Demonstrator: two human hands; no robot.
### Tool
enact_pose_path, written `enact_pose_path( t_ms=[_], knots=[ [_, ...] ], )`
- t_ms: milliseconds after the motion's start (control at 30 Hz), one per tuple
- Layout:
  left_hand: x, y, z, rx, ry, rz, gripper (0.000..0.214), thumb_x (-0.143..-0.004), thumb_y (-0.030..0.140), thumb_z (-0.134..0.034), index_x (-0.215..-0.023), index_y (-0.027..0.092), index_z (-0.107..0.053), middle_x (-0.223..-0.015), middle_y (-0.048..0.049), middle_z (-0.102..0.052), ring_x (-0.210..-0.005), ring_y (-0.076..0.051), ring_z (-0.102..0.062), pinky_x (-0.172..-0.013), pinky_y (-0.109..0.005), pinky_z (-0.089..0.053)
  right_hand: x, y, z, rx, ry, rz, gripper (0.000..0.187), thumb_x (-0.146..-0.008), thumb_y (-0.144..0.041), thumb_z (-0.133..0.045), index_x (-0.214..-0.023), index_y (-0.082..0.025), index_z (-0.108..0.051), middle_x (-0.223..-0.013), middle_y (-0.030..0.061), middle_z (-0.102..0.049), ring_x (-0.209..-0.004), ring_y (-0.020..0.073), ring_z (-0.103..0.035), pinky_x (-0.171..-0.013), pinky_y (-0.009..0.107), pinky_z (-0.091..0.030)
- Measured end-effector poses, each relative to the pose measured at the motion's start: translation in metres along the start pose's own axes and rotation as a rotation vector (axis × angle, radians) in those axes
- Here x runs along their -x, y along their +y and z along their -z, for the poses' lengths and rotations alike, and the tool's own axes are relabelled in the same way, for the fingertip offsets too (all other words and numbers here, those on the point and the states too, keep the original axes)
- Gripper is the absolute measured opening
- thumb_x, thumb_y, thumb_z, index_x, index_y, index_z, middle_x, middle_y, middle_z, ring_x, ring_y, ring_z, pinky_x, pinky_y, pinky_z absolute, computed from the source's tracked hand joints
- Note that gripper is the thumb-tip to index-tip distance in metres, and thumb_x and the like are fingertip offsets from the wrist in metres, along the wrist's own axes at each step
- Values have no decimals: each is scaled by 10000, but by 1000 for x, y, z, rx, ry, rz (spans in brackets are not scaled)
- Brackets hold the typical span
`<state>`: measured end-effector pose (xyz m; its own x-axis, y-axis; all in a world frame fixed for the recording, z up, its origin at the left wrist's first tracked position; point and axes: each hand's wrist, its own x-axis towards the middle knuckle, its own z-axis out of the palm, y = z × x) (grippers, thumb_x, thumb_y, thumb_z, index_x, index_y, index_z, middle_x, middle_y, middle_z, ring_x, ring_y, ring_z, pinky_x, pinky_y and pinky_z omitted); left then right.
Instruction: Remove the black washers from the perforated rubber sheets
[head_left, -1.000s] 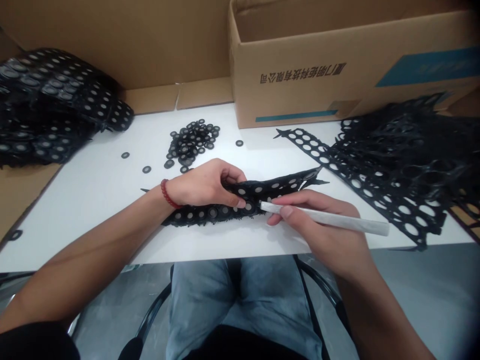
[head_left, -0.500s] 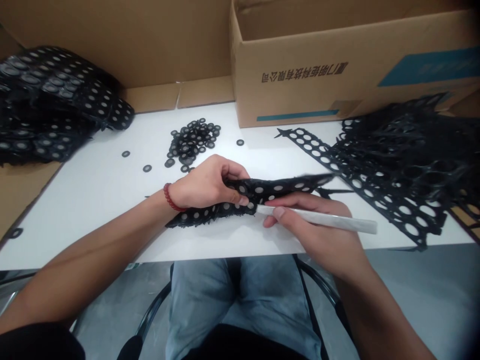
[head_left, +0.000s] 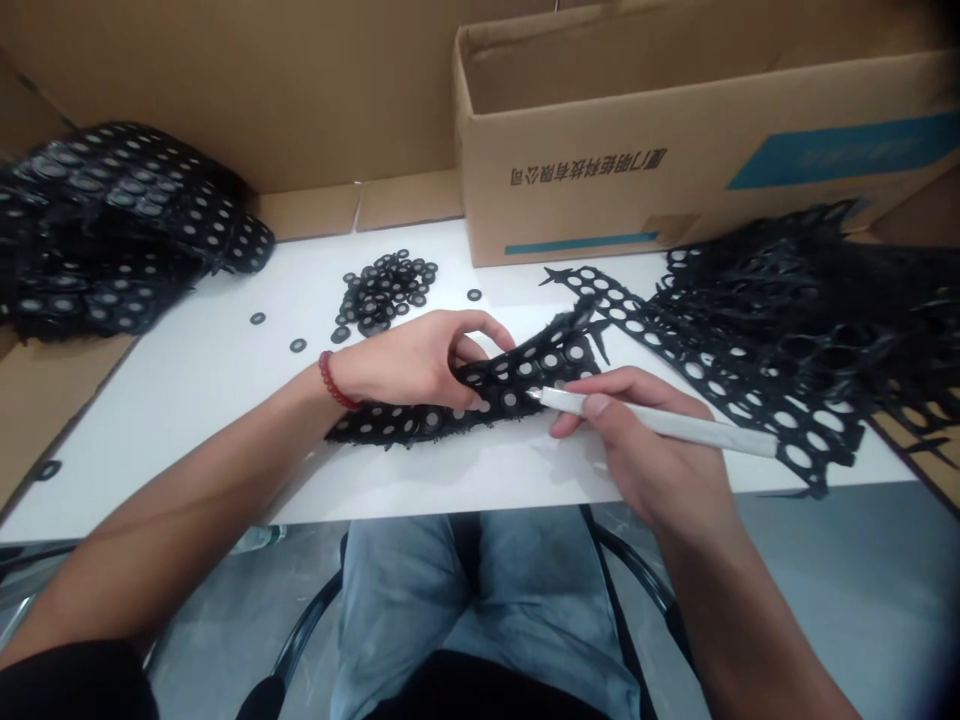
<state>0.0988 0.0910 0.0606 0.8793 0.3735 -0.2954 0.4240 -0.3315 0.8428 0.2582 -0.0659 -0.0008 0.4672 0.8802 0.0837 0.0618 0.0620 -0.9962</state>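
In the head view, the left hand (head_left: 409, 360) has its fingers curved partly open around a black dotted sheet (head_left: 525, 372) low over the near part of the white surface (head_left: 202, 370), thumb in front, probably to steady it, while the right hand (head_left: 660, 455) has its fingers closed on a white pen-shaped tool (head_left: 675, 425), gripped near the tip, likely for control; whether the tip touches the sheet, I cannot tell. I count one sheet in hand, one tool, one cardboard box (head_left: 570, 215) and four stray rings (head_left: 474, 295) beyond a ring pile (head_left: 386, 290) too crowded to count.
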Motion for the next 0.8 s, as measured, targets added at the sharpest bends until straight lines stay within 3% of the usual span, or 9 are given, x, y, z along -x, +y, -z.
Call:
enact_pose_path(
  t_ms=[267, 467, 633, 800],
  knots=[
    [-16, 15, -12, -266, 65, 158, 475, -559, 362, -747, -974, 146, -670, -732, -13, -693, -569, -131, -563, -529, -234, -374, 3, -2, 1, -33, 4, 3, 77, -787, -256, -625, -813, -221, -689, -623, 1, -697, -622, 172, -632, -652, 310, -491],
    [-17, 6, -16, -161, 113, 109, 177, -659, 275, -654, -788, 153, -652, -706, -6, -661, -584, -120, -549, -524, -232, -378, 4, -4, 1, 34, 36, 0, 75, -781, -243, -614, -793, -219, -683, -614, -3, -693, -618, 168, -626, -648, 305, -484],
    [-16, 0, -17, -85, 137, 121, 304, -586, 292, -740, -837, 160, -632, -675, 15, -625, -569, -119, -538, -492, -219, -370, 6, -14, -3, 184, 78, -26, 77, -775, -199, -607, -747, -223, -675, -601, -15, -689, -606, 154, -614, -610, 274, -470],
    [-15, -2, -15, -29, 80, 75, 203, -634, 239, -706, -804, 156, -630, -682, 29, -609, -600, -104, -534, -535, -209, -385, 8, -22, -6, 268, 61, -42, 96, -774, -169, -597, -723, -218, -663, -607, -16, -687, -612, 154, -618, -602, 265, -476]
  ],
)
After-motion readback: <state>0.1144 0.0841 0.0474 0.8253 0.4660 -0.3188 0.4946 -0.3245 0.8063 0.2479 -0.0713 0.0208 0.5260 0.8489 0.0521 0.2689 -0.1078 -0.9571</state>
